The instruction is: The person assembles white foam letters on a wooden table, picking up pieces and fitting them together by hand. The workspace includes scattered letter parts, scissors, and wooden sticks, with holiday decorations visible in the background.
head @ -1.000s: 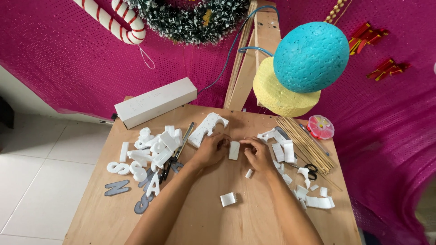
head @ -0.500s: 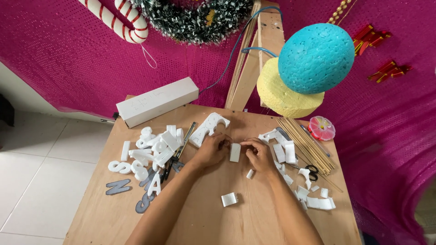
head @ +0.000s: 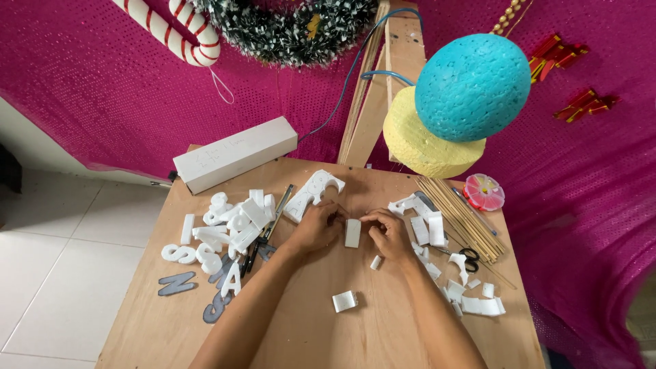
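Foam block, small white rectangle, sits mid-bench between both hands, upright-ish on its long edge. Barely any change vs a sec ago: hands are in the same spot, fingers just drawn in a bit tighter round the block, so the work looks like fine fiddling w/ this piece, not a move elsewhere.

L to R across the bench:
- 9 o'clock of block: heap of white foam letters, a few grey letter shapes nearer the edge at approx 8 o'clock.
- 10 o'clock: long white box at the back edge.
- Left hand: fingers curled together, tips touching the block's left side and a larger white foam cut-out at 11 o'clock. Can't tell if it's truly pinching.
- 6 o'clock: loose curved foam scrap, apart from both hands.
- Right hand: fingers bent in, tips pressed close at the block's right edge; looks like a light pinch, not sure.
- 3 o'clock: foam offcuts, black scissors, bundle of wooden skewers.
- 2 o'clock: pink round container.
- Above: teal foam ball overlapping in view a yellow foam ball.
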